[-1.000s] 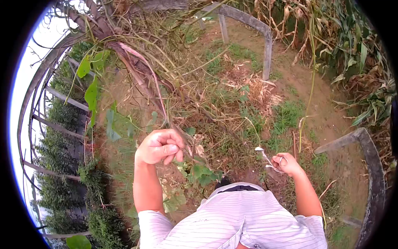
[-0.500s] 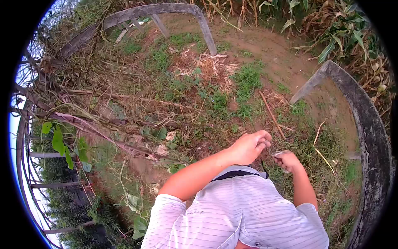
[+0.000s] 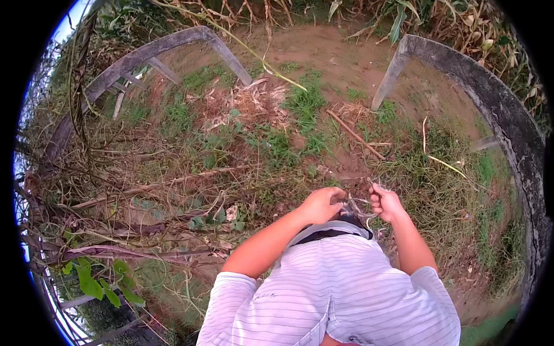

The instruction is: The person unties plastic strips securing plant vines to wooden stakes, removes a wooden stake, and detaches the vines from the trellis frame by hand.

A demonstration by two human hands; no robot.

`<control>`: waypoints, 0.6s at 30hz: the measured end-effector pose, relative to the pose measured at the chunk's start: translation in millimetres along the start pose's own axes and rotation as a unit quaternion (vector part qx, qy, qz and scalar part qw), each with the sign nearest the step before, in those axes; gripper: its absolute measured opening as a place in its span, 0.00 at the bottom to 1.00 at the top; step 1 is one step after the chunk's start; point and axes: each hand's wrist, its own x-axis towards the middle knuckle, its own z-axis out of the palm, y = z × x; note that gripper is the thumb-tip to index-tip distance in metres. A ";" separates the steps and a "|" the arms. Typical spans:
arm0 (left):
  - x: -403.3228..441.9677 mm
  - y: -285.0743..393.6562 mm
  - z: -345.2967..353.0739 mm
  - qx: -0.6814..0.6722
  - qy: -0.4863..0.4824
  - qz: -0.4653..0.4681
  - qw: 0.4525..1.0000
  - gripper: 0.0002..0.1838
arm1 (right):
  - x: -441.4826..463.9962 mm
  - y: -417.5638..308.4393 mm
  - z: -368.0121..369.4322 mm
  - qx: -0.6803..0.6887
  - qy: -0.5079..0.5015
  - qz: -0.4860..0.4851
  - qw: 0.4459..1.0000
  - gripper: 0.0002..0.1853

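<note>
My left hand (image 3: 322, 206) is in front of my waist, its fingers curved with a gap between them and the thumb. Its fingertips are beside a small tangle of dry vine stems (image 3: 359, 212); I see nothing clearly held in it. To the right, my right hand (image 3: 385, 202) is closed in a pinch on thin, greyish-brown dry vine at the right end of this tangle. The stems between the two hands are blurred, and their lower part lies against the dark waistband (image 3: 330, 233) of my clothing.
Concrete posts curve up at left (image 3: 228, 55) and right (image 3: 490, 98). A brown stick (image 3: 355, 134) and a pale stem (image 3: 444, 163) lie on the weedy ground. Dry vines (image 3: 144, 187) sprawl at left, with a green leafy shoot (image 3: 89, 282). Corn plants (image 3: 467, 26) stand at the back right.
The view has shifted, so the posts and stick sit further left and higher. My left hand has drawn back toward my waist. A dry stem tangle now shows between my hands.
</note>
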 end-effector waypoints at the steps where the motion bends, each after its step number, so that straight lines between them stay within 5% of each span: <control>1: -3.8 -18.6 -4.9 -0.019 -0.017 -0.085 0.996 0.19 | 8.2 10.4 -12.1 -0.062 0.070 0.001 0.996 0.12; 4: -25.6 -68.0 -19.6 -0.024 0.002 -0.095 0.995 0.17 | 16.9 49.2 -45.6 -0.129 0.231 -0.016 0.964 0.10; 12: -63.3 -129.1 -34.1 -0.188 0.028 -0.220 0.957 0.15 | 14.9 137.9 -119.9 -0.066 0.363 -0.032 0.929 0.07; 15: -61.7 -138.7 -39.1 -0.181 0.023 -0.220 0.958 0.16 | 11.0 173.4 -152.8 -0.087 0.443 0.009 0.892 0.15; 18: -52.2 -134.0 -45.5 -0.178 0.019 -0.223 0.958 0.16 | -18.0 189.3 -150.2 -0.091 0.477 0.009 0.874 0.11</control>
